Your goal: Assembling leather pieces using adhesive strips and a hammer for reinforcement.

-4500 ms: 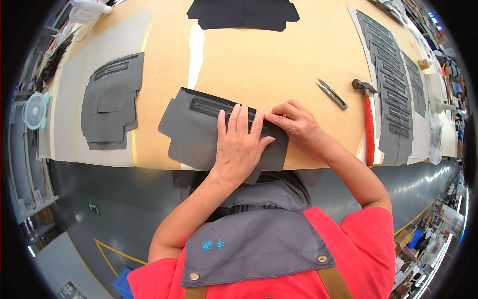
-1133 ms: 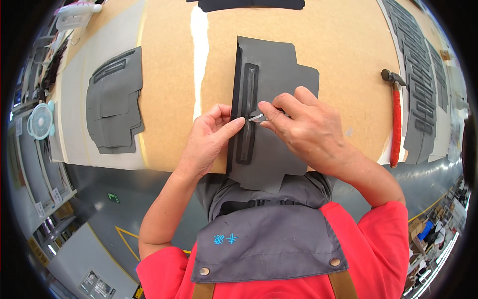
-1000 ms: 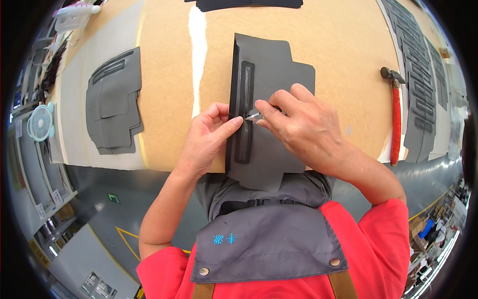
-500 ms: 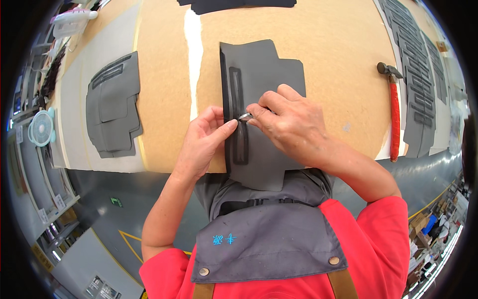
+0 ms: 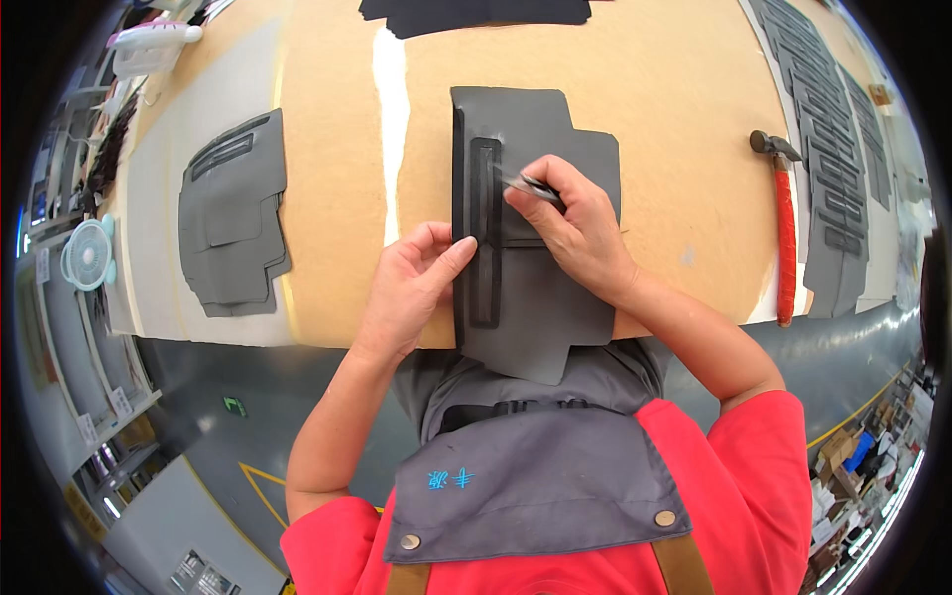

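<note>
A dark grey sheet piece, like leather (image 5: 580, 297), lies in front of me with its near end over the table edge. A long raised slot frame (image 5: 485, 288) runs along its left side. My left hand (image 5: 412, 283) pinches the sheet's left edge, thumb on top and fingers partly hidden beneath. Above the sheet, my right hand (image 5: 580, 223) is closed around a small tool with a dark handle and a silver, blade-like tip (image 5: 529, 186). Motion blurs that tip, so its exact kind is unclear. It hovers right of the frame's upper part.
A hammer with a red handle (image 5: 785, 243) lies at right, beside rows of grey slotted pieces (image 5: 828, 169). Stacked grey pieces (image 5: 233, 218) lie at left. Black pieces (image 5: 476, 15) sit at the far edge. A small fan (image 5: 87, 254) stands off the table's left side.
My right hand has lifted the tool away from the slot frame, up and to the right. The sheet has shifted slightly right, with my left hand still on its edge.
</note>
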A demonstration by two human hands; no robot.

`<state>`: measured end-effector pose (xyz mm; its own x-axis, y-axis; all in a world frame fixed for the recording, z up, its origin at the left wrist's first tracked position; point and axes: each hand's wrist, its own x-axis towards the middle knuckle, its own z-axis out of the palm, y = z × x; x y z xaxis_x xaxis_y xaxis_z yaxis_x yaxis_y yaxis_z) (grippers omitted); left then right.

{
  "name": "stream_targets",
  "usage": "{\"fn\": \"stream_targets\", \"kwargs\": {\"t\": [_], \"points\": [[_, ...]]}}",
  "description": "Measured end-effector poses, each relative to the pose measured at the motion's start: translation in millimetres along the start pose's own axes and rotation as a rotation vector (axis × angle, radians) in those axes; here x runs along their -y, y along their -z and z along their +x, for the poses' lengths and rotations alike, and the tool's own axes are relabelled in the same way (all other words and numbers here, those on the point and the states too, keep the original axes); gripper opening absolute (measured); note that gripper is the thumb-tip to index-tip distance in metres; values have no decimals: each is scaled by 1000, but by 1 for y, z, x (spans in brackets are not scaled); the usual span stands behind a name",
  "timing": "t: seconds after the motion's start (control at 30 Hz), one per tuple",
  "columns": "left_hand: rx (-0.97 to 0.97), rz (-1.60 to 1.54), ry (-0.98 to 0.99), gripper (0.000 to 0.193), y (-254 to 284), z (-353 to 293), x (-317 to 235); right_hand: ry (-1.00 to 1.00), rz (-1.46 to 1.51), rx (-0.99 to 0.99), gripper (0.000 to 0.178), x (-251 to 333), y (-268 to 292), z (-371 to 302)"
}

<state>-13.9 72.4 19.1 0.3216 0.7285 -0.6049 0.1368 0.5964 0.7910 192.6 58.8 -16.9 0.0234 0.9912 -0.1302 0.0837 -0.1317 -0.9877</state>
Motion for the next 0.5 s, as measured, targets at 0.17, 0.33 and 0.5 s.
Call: {"fn": "stream_targets", "kwargs": {"t": [0.17,0.33,0.5], "points": [[131,-202,73,14,14,0,5,173,-173,-24,31,-8,3,0],[248,-384,38,14,41,-2,7,197,-190,-4,30,-3,4,0],[137,-113,44,22,15,7,3,197,-206,52,30,-2,7,0]]}}
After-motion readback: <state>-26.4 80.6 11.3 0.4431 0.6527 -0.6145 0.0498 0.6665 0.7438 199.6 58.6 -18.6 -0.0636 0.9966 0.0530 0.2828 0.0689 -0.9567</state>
